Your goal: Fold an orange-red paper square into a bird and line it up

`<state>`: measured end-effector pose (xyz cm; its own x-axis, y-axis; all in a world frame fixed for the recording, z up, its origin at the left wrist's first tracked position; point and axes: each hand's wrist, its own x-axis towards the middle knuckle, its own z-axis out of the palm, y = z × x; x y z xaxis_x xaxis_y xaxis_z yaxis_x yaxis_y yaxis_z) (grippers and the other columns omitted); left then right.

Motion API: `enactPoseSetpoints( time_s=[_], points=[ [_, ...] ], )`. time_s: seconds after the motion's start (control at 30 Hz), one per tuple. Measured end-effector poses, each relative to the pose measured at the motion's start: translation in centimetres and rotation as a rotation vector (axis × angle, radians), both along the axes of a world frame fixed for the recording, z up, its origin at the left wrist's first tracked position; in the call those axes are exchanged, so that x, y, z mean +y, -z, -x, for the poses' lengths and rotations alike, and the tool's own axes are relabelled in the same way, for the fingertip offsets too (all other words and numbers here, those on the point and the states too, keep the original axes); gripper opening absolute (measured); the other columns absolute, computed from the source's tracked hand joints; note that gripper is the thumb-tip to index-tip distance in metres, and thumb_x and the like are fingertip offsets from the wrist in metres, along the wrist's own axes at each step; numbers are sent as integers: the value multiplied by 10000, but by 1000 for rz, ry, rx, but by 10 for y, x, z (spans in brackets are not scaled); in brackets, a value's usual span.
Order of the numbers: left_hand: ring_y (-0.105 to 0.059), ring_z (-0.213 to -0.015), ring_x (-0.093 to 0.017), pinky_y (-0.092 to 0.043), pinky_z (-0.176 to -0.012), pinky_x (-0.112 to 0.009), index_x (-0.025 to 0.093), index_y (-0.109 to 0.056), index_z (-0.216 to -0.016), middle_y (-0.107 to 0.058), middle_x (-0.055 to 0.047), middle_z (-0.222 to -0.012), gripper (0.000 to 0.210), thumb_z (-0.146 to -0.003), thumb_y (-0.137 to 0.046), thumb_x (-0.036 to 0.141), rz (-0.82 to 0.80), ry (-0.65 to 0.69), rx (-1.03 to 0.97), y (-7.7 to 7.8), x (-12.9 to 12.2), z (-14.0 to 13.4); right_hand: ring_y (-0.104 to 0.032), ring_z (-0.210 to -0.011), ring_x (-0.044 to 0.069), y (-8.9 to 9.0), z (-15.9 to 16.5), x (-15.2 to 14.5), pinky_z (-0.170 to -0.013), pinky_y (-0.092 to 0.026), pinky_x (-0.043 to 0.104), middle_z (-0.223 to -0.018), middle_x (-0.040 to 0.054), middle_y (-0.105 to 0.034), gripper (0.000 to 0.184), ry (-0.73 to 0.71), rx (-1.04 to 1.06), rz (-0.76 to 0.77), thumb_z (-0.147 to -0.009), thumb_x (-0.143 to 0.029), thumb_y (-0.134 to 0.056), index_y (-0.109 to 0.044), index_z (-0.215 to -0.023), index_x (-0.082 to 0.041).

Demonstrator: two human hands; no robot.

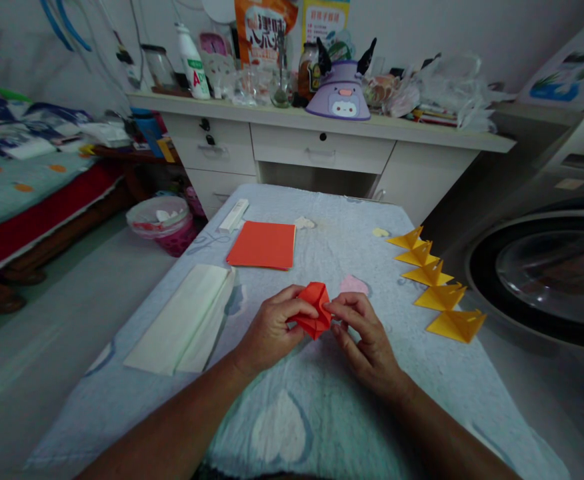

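A: How many folded pieces are on the table (317,400)?

B: Five yellow folded papers (427,273), standing in a row along the right side. A sixth piece, the red folded paper (316,310), is held up between the two hands, over the middle of the near half.

A: And flat paper?

B: One stack of red square sheets (263,245), beyond the left hand. I can't count the sheets in it. There is also one pale folded packet (187,320) to the left, and one narrow white box (235,215) just beside the stack's far left corner.

A: What are the fingers doing?

B: The left hand (277,323) is closed on the red piece, its index finger lying across the front. The right hand (365,337) has its fingers curled and only narrowly parted, with the index fingertip touching the paper's right edge.

A: Is the right thumb pinching it too?

B: I can't tell; its tip sits just below, close to that edge.
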<state>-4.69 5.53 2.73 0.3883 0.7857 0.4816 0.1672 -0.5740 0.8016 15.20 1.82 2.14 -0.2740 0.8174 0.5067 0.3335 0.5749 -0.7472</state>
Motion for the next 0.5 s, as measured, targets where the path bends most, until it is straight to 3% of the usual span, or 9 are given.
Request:
enactPoseSetpoints(
  time_s=[0.33, 0.5],
  points=[
    [-621, -754, -112, -463, -669, -211, 179, -680, -826, -633, -10, -838, 98, -779, -676, 93, 33, 14, -1, 0, 1, 0, -524, -1000, 185, -1, 0, 0, -833, -495, 375, -1101, 55, -476, 478, 7, -38, -14, -934, -116, -466, -517, -1338, -365],
    [-627, -823, -123, -472, -739, -228, 195, -669, -949, -654, -7, -886, 196, -781, -692, 97, 34, 13, -22, 0, 1, -1, -526, -993, 188, 3, 0, 0, -794, -508, 362, -1103, 58, -475, 458, 2, -37, -20, -920, -119, -491, -529, -1312, -353]
  ],
)
